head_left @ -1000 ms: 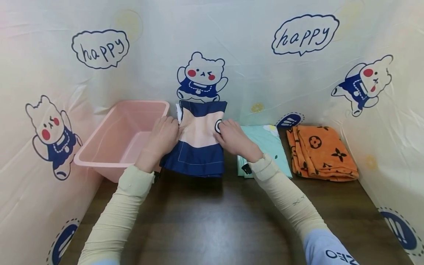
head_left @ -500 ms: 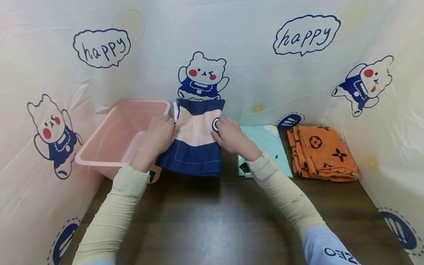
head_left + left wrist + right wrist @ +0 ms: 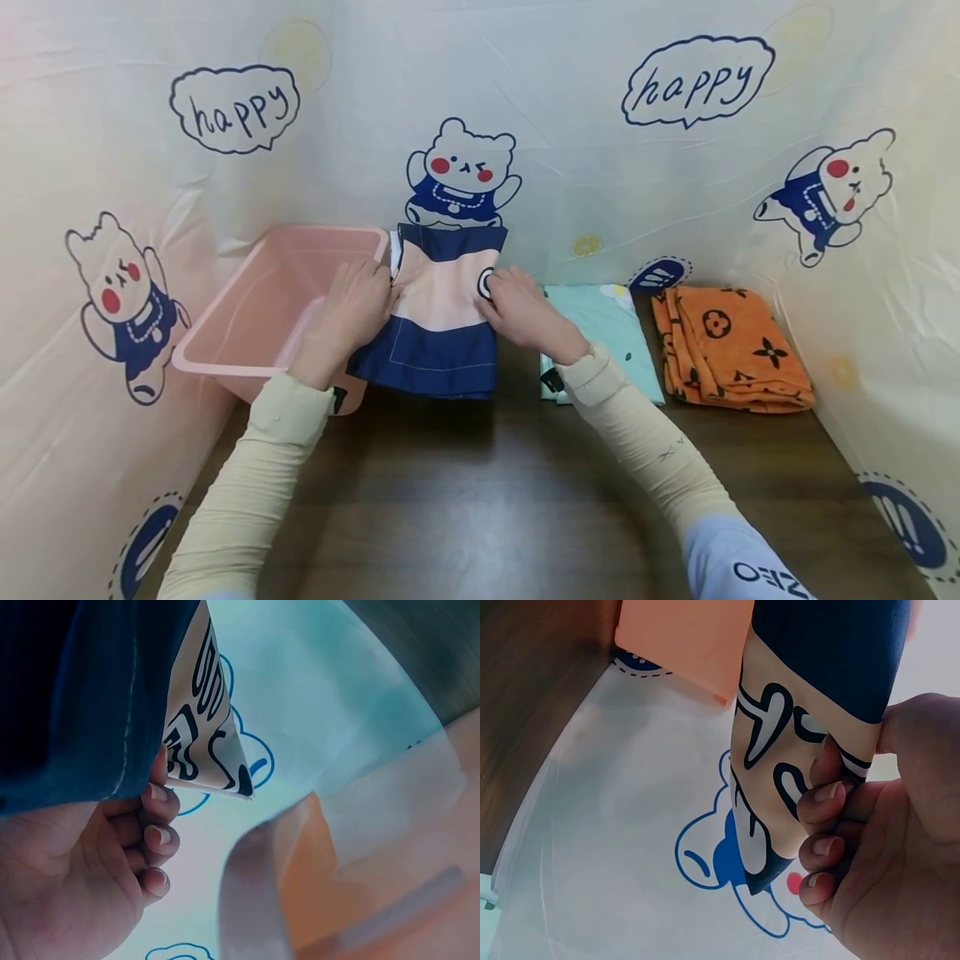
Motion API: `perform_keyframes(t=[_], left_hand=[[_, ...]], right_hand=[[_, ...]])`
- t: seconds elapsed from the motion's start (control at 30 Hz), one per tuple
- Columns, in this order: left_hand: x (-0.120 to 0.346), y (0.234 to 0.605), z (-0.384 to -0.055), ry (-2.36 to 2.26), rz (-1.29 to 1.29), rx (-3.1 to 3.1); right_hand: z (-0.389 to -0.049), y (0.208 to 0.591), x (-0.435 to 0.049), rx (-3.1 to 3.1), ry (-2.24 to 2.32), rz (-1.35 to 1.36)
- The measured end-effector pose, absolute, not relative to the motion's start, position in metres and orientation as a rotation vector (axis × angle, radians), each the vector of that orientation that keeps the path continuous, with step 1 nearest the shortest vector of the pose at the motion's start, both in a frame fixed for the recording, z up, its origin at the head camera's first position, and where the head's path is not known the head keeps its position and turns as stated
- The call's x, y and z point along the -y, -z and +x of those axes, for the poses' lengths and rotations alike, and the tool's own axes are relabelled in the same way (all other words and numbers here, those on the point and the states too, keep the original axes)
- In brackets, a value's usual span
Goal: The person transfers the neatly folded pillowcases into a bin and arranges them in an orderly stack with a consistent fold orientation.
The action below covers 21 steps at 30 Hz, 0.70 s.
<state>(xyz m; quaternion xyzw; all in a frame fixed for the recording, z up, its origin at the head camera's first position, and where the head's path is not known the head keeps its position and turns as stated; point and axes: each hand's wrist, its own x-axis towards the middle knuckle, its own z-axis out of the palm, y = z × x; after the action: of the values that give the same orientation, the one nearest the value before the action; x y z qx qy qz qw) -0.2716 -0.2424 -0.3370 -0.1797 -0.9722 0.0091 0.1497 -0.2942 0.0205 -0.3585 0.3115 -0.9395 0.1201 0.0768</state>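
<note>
Between my two hands hangs a folded cloth (image 3: pixel 442 292) with navy bands at top and bottom and a pale peach band across the middle. My left hand (image 3: pixel 356 304) pinches its left edge, close to the right rim of a pink plastic basin (image 3: pixel 225 369). My right hand (image 3: pixel 521 308) grips the opposite edge beside a round black-and-white print. Bold black-and-white lettering shows on the far side of the cloth (image 3: pixel 802 712) in the right wrist view. Curled fingers of the left hand (image 3: pixel 75 877) are partly covered by the navy fabric in the left wrist view.
A folded mint-green cloth (image 3: pixel 603 325) lies right of my right hand, partly under that forearm. Further right is a folded orange cloth (image 3: pixel 738 350) with black motifs. White printed sheeting (image 3: pixel 570 167) walls in the dark wooden table (image 3: pixel 465 500) at the back and sides.
Both hands have shifted slightly left with the cloth, bringing it nearer the basin's right rim. Their hold on it stays the same, and the other cloths have not moved.
</note>
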Motion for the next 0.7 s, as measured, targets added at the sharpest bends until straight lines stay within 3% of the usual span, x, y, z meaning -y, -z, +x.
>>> perform_keyframes(t=[0.7], left_hand=[[0.255,0.33,-0.269,0.004,-0.502,2.802]], right_hand=[[-0.294,0.35,-0.01,2.821,-0.387,0.947]])
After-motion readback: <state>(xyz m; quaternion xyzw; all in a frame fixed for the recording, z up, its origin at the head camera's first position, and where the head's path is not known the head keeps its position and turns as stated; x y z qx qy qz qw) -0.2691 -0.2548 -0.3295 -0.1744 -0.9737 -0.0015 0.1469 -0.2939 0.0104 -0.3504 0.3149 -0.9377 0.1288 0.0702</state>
